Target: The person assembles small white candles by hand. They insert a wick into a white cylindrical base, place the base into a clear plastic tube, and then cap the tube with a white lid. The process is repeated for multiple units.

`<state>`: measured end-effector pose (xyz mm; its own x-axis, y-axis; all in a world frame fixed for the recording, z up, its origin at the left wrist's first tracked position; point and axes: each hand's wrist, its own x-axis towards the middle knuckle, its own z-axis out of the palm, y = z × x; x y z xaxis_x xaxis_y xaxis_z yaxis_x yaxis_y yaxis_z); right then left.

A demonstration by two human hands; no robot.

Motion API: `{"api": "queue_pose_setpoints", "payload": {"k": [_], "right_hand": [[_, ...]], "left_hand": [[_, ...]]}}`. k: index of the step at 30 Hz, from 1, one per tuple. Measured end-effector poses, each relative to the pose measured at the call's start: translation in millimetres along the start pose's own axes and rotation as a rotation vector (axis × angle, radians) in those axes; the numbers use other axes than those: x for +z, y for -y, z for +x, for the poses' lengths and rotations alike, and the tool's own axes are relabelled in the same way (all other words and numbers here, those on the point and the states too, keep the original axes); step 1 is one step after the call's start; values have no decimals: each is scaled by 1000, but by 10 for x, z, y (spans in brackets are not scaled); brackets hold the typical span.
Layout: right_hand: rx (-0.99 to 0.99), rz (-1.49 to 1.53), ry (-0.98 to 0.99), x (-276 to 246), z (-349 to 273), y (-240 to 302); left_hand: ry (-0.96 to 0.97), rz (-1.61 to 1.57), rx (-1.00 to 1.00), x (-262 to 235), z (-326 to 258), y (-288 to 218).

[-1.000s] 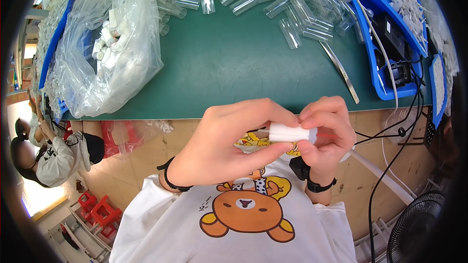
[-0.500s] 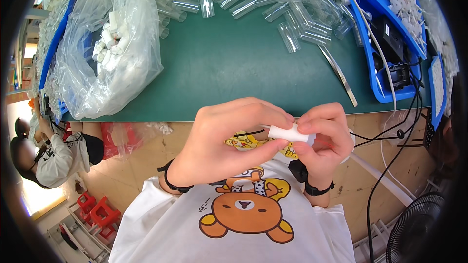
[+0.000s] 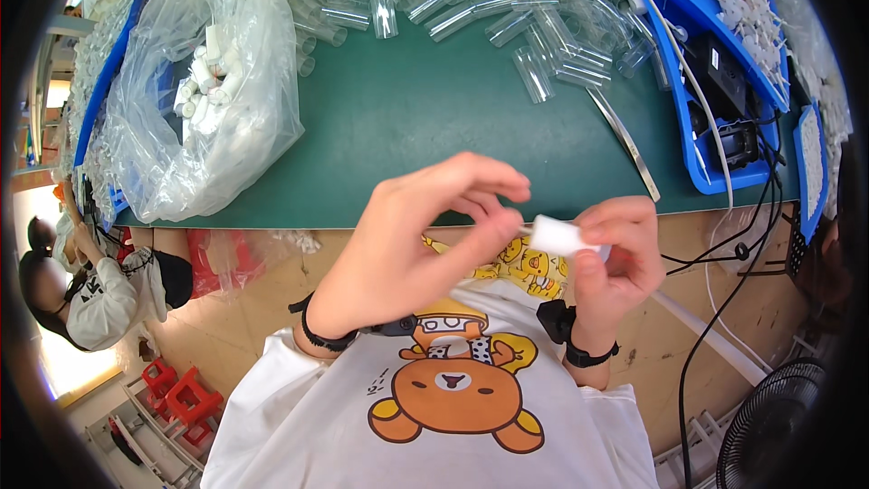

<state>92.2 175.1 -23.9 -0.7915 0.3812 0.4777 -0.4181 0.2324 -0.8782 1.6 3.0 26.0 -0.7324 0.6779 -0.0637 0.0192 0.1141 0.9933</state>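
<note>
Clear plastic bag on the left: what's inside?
The clear plastic bag holds white, roughly cylindrical pieces. Crumpled film and the upper pieces cover anything deeper; full count can't be told.

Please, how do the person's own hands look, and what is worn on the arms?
The left hand and right hand are both ungloved. Each arm has a black wristband with a dark blocky piece. The sleeves are white.
</note>
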Motion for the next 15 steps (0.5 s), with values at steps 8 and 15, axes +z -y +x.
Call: {"api": "queue_pose_setpoints", "payload": {"k": [8,15], "right_hand": [[216,295,-210,-211,-2,-65],[218,271,-169,-248,-16,-15]], "left_hand": [[-214,505,14,217,283,214],[-353,871,97,413,561,304]]}}
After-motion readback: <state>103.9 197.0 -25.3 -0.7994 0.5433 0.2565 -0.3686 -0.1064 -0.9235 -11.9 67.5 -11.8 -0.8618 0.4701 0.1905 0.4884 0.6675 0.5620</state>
